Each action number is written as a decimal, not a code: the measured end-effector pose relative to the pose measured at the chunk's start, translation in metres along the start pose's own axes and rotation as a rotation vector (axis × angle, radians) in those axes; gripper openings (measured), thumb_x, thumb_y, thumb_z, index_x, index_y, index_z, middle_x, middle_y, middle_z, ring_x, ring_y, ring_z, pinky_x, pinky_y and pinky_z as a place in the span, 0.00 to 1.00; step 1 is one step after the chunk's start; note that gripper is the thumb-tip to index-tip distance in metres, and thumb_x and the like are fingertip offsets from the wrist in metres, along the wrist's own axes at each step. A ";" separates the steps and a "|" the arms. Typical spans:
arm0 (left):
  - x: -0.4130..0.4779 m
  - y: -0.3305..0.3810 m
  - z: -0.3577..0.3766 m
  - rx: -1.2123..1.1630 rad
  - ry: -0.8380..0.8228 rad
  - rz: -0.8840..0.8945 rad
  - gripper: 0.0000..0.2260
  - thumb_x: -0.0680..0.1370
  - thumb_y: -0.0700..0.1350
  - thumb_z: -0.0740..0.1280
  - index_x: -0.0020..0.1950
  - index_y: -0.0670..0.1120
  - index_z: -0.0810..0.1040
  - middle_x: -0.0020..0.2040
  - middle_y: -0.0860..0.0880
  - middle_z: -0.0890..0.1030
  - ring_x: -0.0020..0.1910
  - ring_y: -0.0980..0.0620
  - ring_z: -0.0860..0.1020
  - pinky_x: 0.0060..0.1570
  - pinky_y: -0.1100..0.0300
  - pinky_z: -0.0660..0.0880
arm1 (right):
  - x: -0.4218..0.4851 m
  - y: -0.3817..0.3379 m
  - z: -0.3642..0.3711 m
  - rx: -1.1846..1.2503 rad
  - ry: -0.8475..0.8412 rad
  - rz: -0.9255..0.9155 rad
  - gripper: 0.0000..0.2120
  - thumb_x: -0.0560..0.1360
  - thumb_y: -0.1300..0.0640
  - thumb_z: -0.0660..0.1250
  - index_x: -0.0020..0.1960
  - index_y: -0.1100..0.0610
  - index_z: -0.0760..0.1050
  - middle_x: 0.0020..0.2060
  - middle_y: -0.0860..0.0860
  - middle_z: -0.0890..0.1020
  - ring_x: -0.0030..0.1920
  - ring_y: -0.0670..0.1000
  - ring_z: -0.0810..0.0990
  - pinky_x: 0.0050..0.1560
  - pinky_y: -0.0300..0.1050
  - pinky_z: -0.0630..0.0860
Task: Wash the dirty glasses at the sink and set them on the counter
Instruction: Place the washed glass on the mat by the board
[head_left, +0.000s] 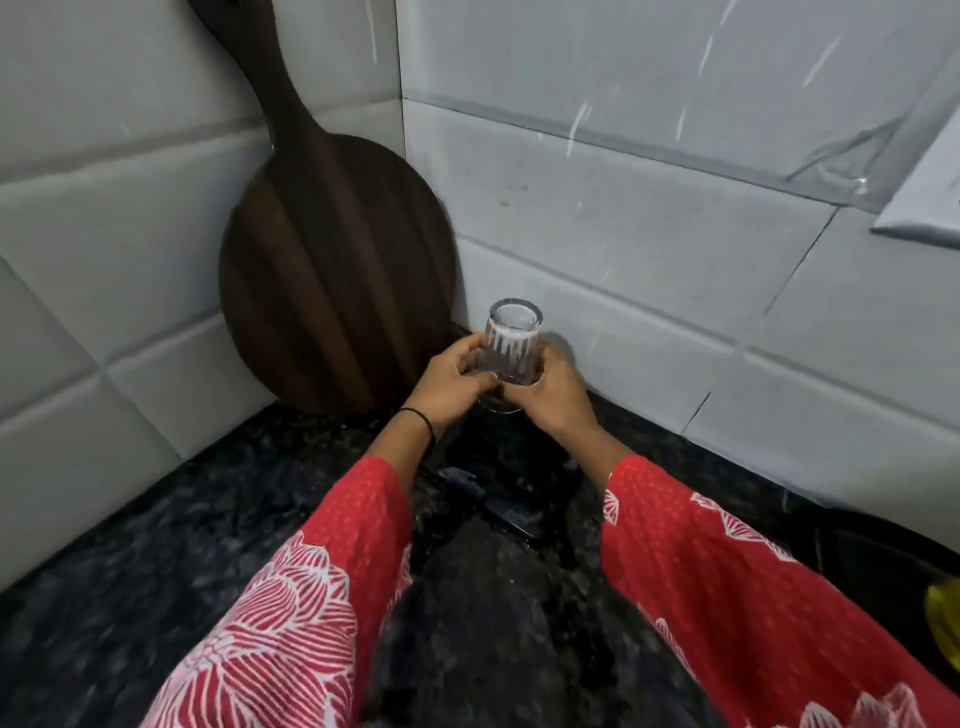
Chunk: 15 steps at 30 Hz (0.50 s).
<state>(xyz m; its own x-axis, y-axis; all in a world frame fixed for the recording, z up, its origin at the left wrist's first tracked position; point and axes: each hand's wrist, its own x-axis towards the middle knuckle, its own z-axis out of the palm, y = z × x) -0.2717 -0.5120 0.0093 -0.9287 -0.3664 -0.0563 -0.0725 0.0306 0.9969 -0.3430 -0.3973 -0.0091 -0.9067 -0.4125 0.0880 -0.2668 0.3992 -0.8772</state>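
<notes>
Tiled wall (649, 249) at twelve o'clock, dark counter (156, 571) below, round board (332, 270) leaning at ten o'clock. Centre: both arms reach forward, left hand (449, 384) and right hand (556, 392) clamped around an upturned glass (511, 343).

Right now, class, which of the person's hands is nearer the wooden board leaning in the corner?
Left. The left hand holds the glass right beside the wooden board; the right hand holds the glass's far side.
</notes>
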 end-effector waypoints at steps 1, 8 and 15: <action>0.004 -0.004 -0.001 -0.014 0.009 -0.012 0.23 0.75 0.27 0.62 0.69 0.40 0.69 0.57 0.47 0.75 0.58 0.55 0.73 0.48 0.72 0.74 | 0.004 0.002 0.003 0.010 -0.005 0.015 0.24 0.63 0.55 0.78 0.57 0.55 0.76 0.45 0.46 0.82 0.45 0.45 0.81 0.48 0.41 0.77; 0.010 -0.019 0.003 -0.055 0.014 -0.060 0.22 0.76 0.28 0.62 0.69 0.40 0.68 0.66 0.40 0.74 0.68 0.45 0.72 0.53 0.63 0.74 | 0.014 0.022 0.008 -0.023 -0.004 0.041 0.26 0.60 0.52 0.78 0.56 0.55 0.76 0.46 0.50 0.85 0.46 0.49 0.84 0.53 0.52 0.80; -0.004 -0.012 0.009 0.013 0.012 -0.072 0.22 0.77 0.29 0.61 0.70 0.41 0.67 0.66 0.43 0.73 0.70 0.48 0.69 0.68 0.56 0.67 | 0.011 0.009 0.001 -0.107 -0.099 0.092 0.28 0.67 0.59 0.77 0.62 0.60 0.69 0.53 0.53 0.81 0.53 0.51 0.80 0.51 0.40 0.74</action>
<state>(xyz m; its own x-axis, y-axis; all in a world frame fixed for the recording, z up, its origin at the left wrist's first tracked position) -0.2705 -0.5028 -0.0032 -0.9166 -0.3789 -0.1272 -0.1438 0.0157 0.9895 -0.3548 -0.3992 -0.0170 -0.8938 -0.4466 -0.0417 -0.2225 0.5221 -0.8234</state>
